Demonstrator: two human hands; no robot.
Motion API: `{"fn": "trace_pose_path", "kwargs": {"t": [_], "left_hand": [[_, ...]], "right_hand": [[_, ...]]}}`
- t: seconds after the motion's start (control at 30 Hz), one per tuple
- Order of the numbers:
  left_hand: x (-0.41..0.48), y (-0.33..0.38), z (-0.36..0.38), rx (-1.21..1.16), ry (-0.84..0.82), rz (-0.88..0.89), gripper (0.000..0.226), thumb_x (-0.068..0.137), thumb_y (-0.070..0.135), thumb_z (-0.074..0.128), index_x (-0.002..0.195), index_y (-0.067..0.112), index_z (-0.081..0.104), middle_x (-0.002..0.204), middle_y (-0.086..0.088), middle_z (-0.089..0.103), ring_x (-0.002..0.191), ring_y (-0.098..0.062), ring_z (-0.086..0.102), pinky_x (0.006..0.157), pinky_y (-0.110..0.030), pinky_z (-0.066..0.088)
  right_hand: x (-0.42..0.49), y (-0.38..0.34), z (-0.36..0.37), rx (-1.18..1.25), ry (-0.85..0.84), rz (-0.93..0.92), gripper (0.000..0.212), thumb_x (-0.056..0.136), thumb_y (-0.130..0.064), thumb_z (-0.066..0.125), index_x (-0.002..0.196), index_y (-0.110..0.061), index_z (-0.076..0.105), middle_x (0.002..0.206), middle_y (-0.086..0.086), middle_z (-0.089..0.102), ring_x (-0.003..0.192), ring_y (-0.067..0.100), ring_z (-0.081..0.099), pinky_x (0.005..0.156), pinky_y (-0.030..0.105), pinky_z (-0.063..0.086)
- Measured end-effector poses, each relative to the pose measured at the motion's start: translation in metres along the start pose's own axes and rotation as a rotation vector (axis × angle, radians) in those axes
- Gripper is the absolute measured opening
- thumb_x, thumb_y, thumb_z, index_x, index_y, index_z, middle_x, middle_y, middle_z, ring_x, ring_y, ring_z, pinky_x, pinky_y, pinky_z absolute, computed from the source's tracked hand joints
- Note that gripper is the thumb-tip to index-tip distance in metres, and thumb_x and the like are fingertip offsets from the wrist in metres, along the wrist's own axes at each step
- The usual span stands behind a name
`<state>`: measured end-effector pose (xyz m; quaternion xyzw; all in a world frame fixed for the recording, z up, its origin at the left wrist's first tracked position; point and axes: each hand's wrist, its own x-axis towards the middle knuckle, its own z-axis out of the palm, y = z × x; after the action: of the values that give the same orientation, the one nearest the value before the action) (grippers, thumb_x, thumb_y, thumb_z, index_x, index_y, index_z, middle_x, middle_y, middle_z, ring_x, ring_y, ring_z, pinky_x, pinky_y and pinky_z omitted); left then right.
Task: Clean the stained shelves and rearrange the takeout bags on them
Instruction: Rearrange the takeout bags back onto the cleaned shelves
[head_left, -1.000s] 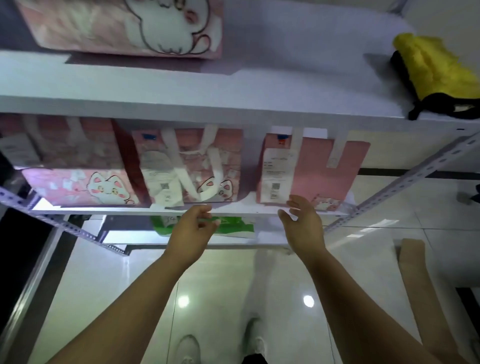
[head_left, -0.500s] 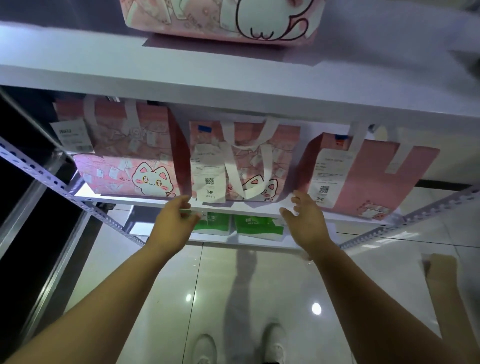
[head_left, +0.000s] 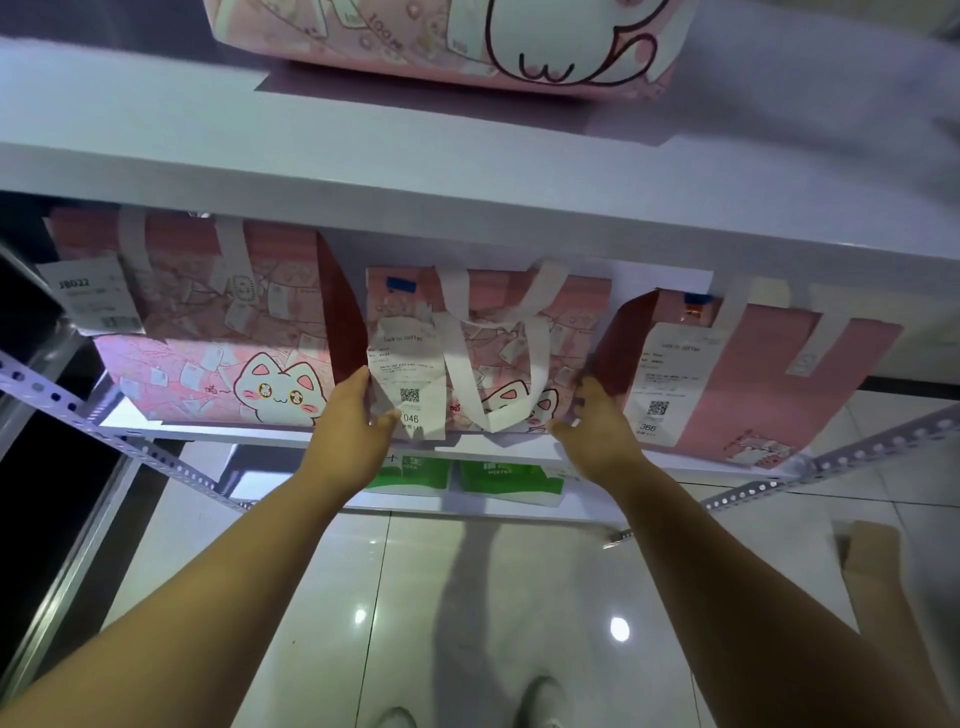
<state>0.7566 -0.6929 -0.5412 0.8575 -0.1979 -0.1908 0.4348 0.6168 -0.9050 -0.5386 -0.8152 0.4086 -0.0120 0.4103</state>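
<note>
A glossy tiled floor (head_left: 311, 597) lies nearest, with pale shoes (head_left: 540, 701) at the bottom edge. Two bare forearms are stretched from there to the front edge of the middle shelf (head_left: 208, 434). Green packets (head_left: 511, 480) are seen on the lower shelf (head_left: 576, 506) beneath.

Three pink takeout bags are stood upright along the front edge, long sides parallel to it and handles upward. The middle bag (head_left: 498, 332) is gripped low at both ends. The left hand (head_left: 353, 421) is curled round its left side, thumb by the receipt (head_left: 408, 384). The right hand (head_left: 597, 431) is curled round its right corner.

The left bag (head_left: 208, 332) and right bag (head_left: 753, 374) stand just beside it, so little room is left at its flanks.

Farther up, the top shelf (head_left: 363, 171) is set close over the handles, and another pink bag (head_left: 452, 47) is carried on it.
</note>
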Motion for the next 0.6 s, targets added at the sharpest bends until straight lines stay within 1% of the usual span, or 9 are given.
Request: {"fn": "trace_pose_path", "kwargs": {"t": [0.1,0.2,0.23,0.27,0.33,0.4,0.47,0.53,0.6], "left_hand": [[-0.003,0.0,-0.002,-0.021,0.016,-0.001,0.038,0.086,0.005,0.058,0.12,0.021,0.054,0.119,0.003,0.062,0.108,-0.014,0.057,0.09,-0.031,0.046],[-0.015,0.001,-0.007,-0.052,0.014,0.002,0.037,0.086,0.005,0.058,0.119,0.022,0.055,0.113,0.007,0.061,0.1,-0.009,0.056,0.081,-0.02,0.044],[-0.021,0.002,-0.009,-0.066,0.015,0.001,0.037,0.086,0.003,0.058,0.118,0.022,0.055,0.111,0.008,0.061,0.098,-0.008,0.056,0.08,-0.02,0.044],[-0.027,0.001,-0.011,-0.078,0.021,-0.003,0.037,0.086,0.002,0.058,0.117,0.022,0.056,0.108,0.008,0.06,0.095,-0.008,0.056,0.08,-0.022,0.044],[-0.039,0.0,-0.016,-0.104,0.039,-0.024,0.036,0.085,0.0,0.057,0.112,0.025,0.057,0.104,0.009,0.06,0.091,-0.007,0.057,0.08,-0.025,0.045],[-0.053,0.0,-0.022,-0.122,0.045,-0.048,0.037,0.084,0.001,0.059,0.105,0.031,0.055,0.099,0.012,0.061,0.086,-0.002,0.059,0.072,-0.022,0.045],[-0.068,0.0,-0.029,-0.128,0.036,-0.057,0.037,0.083,0.001,0.06,0.103,0.033,0.054,0.098,0.013,0.061,0.08,0.002,0.06,0.062,-0.019,0.046],[-0.084,0.001,-0.035,-0.113,0.036,-0.071,0.035,0.084,0.002,0.06,0.105,0.03,0.053,0.095,0.012,0.06,0.077,0.001,0.059,0.055,-0.016,0.043],[-0.101,0.005,-0.042,-0.109,0.038,-0.088,0.032,0.086,0.003,0.06,0.103,0.03,0.051,0.088,0.015,0.058,0.078,-0.007,0.059,0.05,-0.013,0.042]], "right_hand": [[-0.007,0.001,0.0,0.119,0.039,0.021,0.037,0.083,-0.004,0.061,0.113,-0.021,0.047,0.098,-0.009,0.056,0.1,0.019,0.058,0.084,0.031,0.046],[-0.023,0.003,-0.001,0.163,0.074,0.056,0.035,0.082,0.0,0.059,0.109,-0.02,0.048,0.098,-0.003,0.058,0.095,0.021,0.06,0.087,0.039,0.051],[-0.029,0.004,-0.002,0.161,0.09,0.063,0.032,0.082,0.0,0.058,0.106,-0.019,0.049,0.098,-0.001,0.06,0.093,0.021,0.061,0.086,0.038,0.052],[-0.037,0.005,-0.002,0.163,0.105,0.064,0.031,0.082,0.001,0.057,0.105,-0.018,0.05,0.098,0.001,0.061,0.092,0.021,0.061,0.083,0.036,0.052],[-0.054,0.006,-0.002,0.189,0.139,0.068,0.029,0.082,0.001,0.054,0.104,-0.018,0.052,0.098,0.0,0.063,0.089,0.017,0.062,0.071,0.027,0.051],[-0.074,0.005,-0.004,0.193,0.18,0.068,0.027,0.083,-0.001,0.051,0.099,-0.024,0.052,0.094,-0.004,0.062,0.085,0.012,0.063,0.06,0.02,0.046],[-0.094,0.004,-0.006,0.188,0.209,0.057,0.029,0.083,-0.001,0.049,0.098,-0.026,0.053,0.09,-0.003,0.063,0.082,0.018,0.064,0.061,0.027,0.051],[-0.112,0.002,-0.009,0.177,0.227,0.058,0.029,0.084,-0.002,0.046,0.101,-0.023,0.056,0.089,0.004,0.065,0.081,0.026,0.064,0.062,0.036,0.052],[-0.129,0.001,-0.013,0.149,0.225,0.044,0.03,0.086,-0.005,0.047,0.108,-0.022,0.058,0.09,0.004,0.065,0.078,0.022,0.062,0.059,0.031,0.05]]}}
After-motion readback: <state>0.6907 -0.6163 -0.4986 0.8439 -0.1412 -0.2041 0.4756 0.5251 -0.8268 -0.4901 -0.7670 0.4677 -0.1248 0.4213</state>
